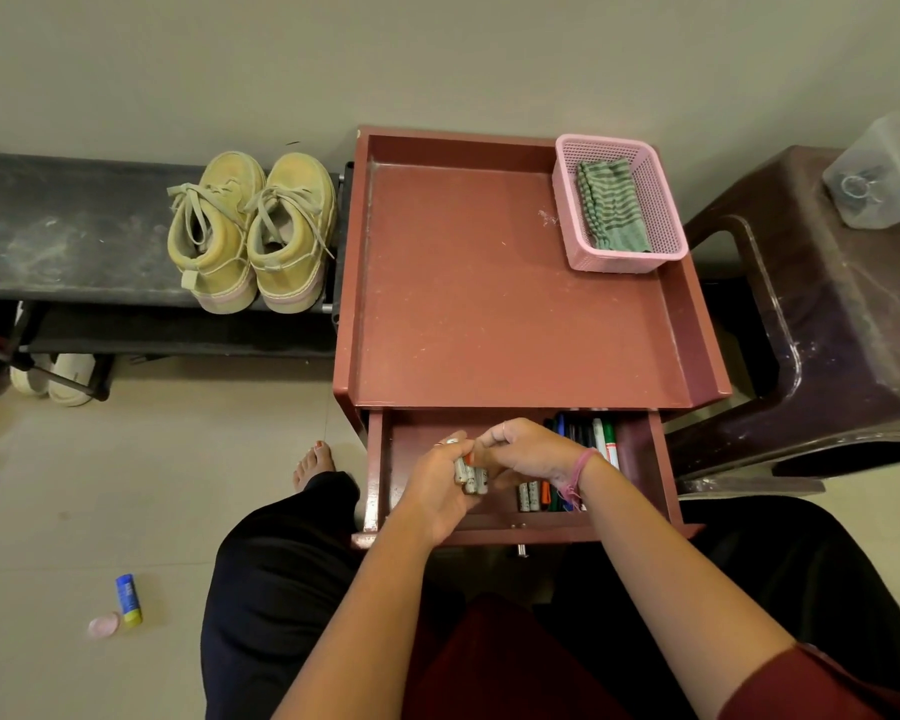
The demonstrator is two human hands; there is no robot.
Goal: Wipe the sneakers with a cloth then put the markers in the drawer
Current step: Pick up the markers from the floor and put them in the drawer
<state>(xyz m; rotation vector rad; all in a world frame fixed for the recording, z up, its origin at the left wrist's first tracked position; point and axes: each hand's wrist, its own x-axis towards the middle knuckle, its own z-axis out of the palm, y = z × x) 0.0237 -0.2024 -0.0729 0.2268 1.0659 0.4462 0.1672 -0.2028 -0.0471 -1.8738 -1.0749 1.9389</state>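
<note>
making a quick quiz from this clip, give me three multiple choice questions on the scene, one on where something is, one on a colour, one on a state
1. Where is the striped cloth?
A. in the pink basket
B. on the sneakers
C. in the drawer

2. What colour is the glue stick on the floor?
A. red
B. blue and yellow
C. green

3. What state is the drawer in?
A. closed
B. pulled open
C. removed and lying on the floor

Answers:
1. A, the cloth lies folded inside the basket on the cabinet top.
2. B, its body is blue with a yellow end.
3. B, it sticks out with markers inside and the left hand and right hand over it.
</note>
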